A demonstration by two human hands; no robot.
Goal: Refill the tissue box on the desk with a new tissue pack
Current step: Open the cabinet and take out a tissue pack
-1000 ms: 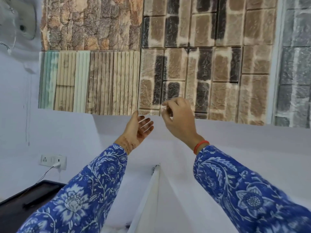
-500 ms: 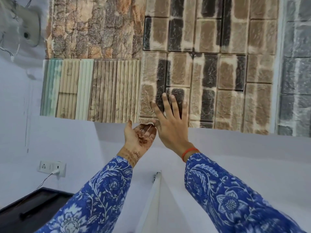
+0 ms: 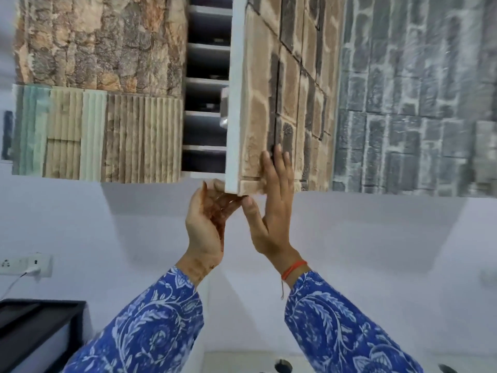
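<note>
head cam, centre frame: cupboard door point(image 3: 258, 109) stands part open, shelves point(image 3: 205, 114) showing in the gap. left hand point(image 3: 208, 224) curls fingers under the door's bottom corner, right hand point(image 3: 271, 208) lies flat and open on its stone-look face. no tissue box or pack anywhere in frame.

From where I sit, the left hand's point(image 3: 205, 227) fingers point(image 3: 215, 185) vanish behind the bottom edge of the cabinet door point(image 3: 258, 103). Dark shapes on the shelves point(image 3: 207, 114) inside are too blurred to name (the whole frame is smeared). The picture's lower edge cuts off both sleeves point(image 3: 150, 327) and a round hole point(image 3: 283, 366) in the counter point(image 3: 242, 363).
</note>
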